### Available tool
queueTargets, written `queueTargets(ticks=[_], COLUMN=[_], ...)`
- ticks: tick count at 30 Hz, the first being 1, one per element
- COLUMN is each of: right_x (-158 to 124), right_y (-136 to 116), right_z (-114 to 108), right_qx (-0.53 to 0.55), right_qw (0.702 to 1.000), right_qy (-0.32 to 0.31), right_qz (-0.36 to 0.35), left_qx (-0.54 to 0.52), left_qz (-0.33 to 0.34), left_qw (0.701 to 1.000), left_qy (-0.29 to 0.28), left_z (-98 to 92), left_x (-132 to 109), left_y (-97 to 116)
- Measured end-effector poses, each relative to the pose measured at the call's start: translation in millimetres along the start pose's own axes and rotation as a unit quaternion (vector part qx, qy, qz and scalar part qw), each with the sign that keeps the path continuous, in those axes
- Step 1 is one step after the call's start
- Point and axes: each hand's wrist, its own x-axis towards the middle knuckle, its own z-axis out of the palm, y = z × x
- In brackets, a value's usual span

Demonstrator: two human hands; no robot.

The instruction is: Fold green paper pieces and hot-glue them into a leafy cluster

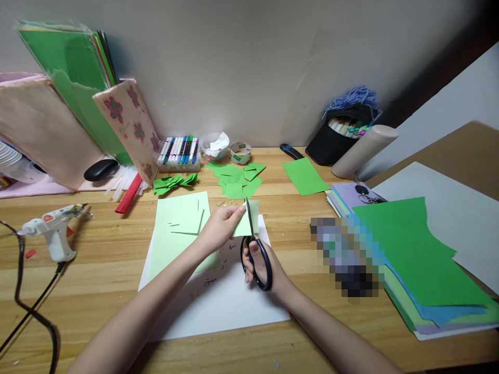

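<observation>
My left hand point(220, 226) pinches a small piece of pale green paper point(242, 226) near the middle of the desk. Black-handled scissors point(266, 270) are in my right hand point(273, 272), fingers through the loops. Their blades point away from me and lie across the held paper, which shows on both sides of them. Beneath my left wrist a larger pale green sheet point(166, 252) rests on a white sheet point(234, 311) with small coloured marks. A smaller pale green piece point(187, 222) lies on that larger sheet.
Bright green paper pieces point(234, 188) and folded green strips point(171, 184) lie beyond my hands. A glue gun point(58, 234) with its cord sits left. Markers point(180, 150), a tape roll point(240, 152) and a black pen holder point(331, 136) line the wall. Coloured paper point(421, 259) is stacked right.
</observation>
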Motion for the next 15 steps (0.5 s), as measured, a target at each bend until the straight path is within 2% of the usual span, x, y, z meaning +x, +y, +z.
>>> queueTargets(ticks=[11, 15], right_x=[0.0, 0.2], right_y=[-3.5, -8.4], right_z=[3.2, 4.4], right_qx=[0.043, 0.111], right_qw=[0.999, 0.994], right_qy=[0.019, -0.014], right_qz=[0.002, -0.008], left_qx=[-0.017, -0.015], left_qz=[0.009, 0.038], left_qw=[1.0, 0.999], left_qy=[0.004, 0.031], left_z=[0.6, -0.6], left_x=[2.0, 2.6], left_y=[-3.9, -7.8])
